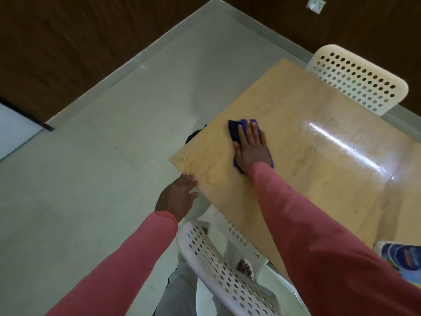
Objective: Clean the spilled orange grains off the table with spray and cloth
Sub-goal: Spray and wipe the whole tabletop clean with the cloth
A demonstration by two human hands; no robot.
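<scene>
Pale wooden table point(319, 179) looks mostly wiped, just faint orange smears point(208, 179) near its left corner, right hand point(251, 147) flat-fingered pressing the purple cloth point(233, 131) there, left hand point(180, 195) loosely spread, touching the edge.

Right hand point(251, 148) lies flat, fingers straight, on the table point(319, 156); left hand point(177, 195) hangs open beside its edge.

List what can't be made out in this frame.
- Cloth: head view, mostly hidden under the right hand.
- Spray bottle: cut off by the right edge; label blurred.
- Orange grains: too small; only faint smears near the table corner.
- Left hand: palm faces away; contact with the edge unclear.
</scene>
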